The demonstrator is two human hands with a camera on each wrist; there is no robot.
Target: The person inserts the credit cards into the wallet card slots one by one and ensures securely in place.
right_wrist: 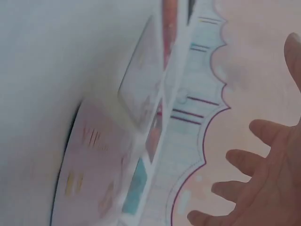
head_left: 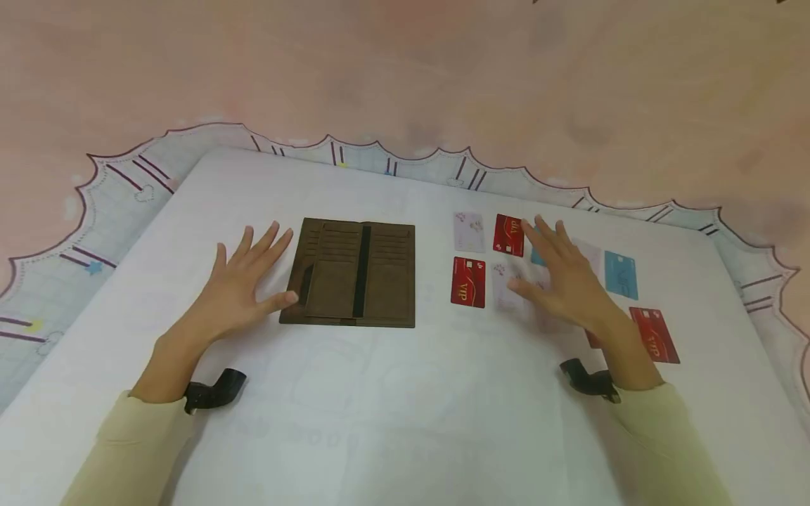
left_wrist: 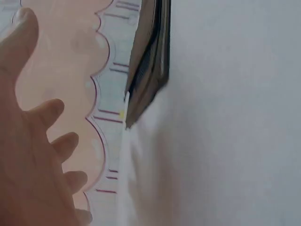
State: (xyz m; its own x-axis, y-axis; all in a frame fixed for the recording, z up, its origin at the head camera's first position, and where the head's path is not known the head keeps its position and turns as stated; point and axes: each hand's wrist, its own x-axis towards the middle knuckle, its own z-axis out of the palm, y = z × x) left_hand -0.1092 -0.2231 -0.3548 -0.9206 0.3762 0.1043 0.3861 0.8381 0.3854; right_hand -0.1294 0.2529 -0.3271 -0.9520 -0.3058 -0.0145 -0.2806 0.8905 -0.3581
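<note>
A brown wallet [head_left: 334,281] lies unfolded on the white surface, its card slots and a dark centre strip facing up. Just left of it, my left hand [head_left: 243,292] is spread with straight fingers, the thumb tip overlapping the wallet's lower left edge in the head view. My right hand [head_left: 563,281], fingers also spread and holding nothing, hovers over a group of cards. Among these are a red VIP card [head_left: 468,282], a second red card [head_left: 508,235], a pale flowered card [head_left: 469,232] and a blue card [head_left: 621,275]. Parts of several cards are hidden beneath the right hand.
Another red VIP card [head_left: 654,335] lies beside the right wrist. The white tabletop [head_left: 380,407] ends at a scallop-patterned cloth [head_left: 405,165] at the back and sides. A black wrist camera [head_left: 215,390] sits on the left wrist, a similar one [head_left: 590,379] on the right.
</note>
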